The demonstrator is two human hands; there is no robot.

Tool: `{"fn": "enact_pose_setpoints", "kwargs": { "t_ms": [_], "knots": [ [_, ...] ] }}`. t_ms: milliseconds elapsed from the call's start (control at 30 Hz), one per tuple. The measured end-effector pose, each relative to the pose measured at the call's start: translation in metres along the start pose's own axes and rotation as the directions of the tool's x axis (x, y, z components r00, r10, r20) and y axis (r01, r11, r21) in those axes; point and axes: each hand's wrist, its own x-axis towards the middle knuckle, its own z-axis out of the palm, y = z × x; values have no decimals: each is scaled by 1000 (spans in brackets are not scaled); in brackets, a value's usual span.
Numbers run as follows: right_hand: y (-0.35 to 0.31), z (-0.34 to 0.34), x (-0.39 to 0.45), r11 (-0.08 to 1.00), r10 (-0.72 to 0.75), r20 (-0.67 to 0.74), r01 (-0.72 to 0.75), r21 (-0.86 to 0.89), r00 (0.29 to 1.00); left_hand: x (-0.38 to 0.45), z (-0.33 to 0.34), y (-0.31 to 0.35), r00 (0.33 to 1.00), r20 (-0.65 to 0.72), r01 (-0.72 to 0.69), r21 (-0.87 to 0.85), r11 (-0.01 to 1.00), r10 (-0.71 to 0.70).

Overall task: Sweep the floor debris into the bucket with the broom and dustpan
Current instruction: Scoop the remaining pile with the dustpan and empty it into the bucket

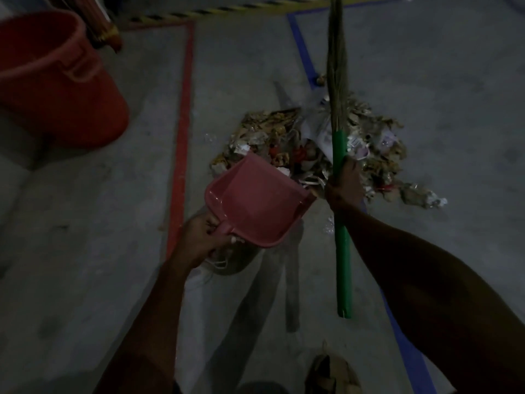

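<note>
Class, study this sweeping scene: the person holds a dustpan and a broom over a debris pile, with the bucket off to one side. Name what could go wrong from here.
1. The debris pile looks wider than the pink dustpan, so one sweep may push litter round its sides.
2. The red bucket stands apart, beyond the red floor line; a loaded pan could spill on the way.
3. The right hand grips the broom partway along its handle, perhaps weakening control.

One red bucket (54, 81) stands at the upper left of the frame. One pink dustpan (255, 203) and one green-handled broom (339, 155) sit near the middle. One debris pile (312, 146) lies at centre. Two hands show: left hand (199, 240), right hand (345, 186). Two floor tape lines: one red line (181, 137), one blue line (302, 49).
</note>
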Motion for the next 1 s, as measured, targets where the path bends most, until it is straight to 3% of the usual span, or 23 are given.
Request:
{"fn": "enact_pose_setpoints", "kwargs": {
  "t_ms": [267, 433, 667, 900, 1000],
  "knots": [
    [8, 26, -24, 993, 27, 31, -23, -119, 999, -20, -39, -31, 998, 31, 59, 14, 998, -59],
    [-8, 48, -50, 997, 74, 28, -73, -36, 997, -42, -82, -54, 999, -17, 43, 27, 999, -43],
    [-42, 69, -73, 992, 114, -103, -108, 66, 988, -76, -112, -88, 987, 0, 159, 16, 987, -159],
    [-43, 69, -72, 990, 137, -94, -139, -8, 986, -76, -129, -120, 985, 5, 168, 154, 974, -171],
    [-35, 74, -78, 988, 154, -55, -155, -12, 987, -72, -130, -132, 984, -42, 177, 355, 918, -174]
  ]
}}
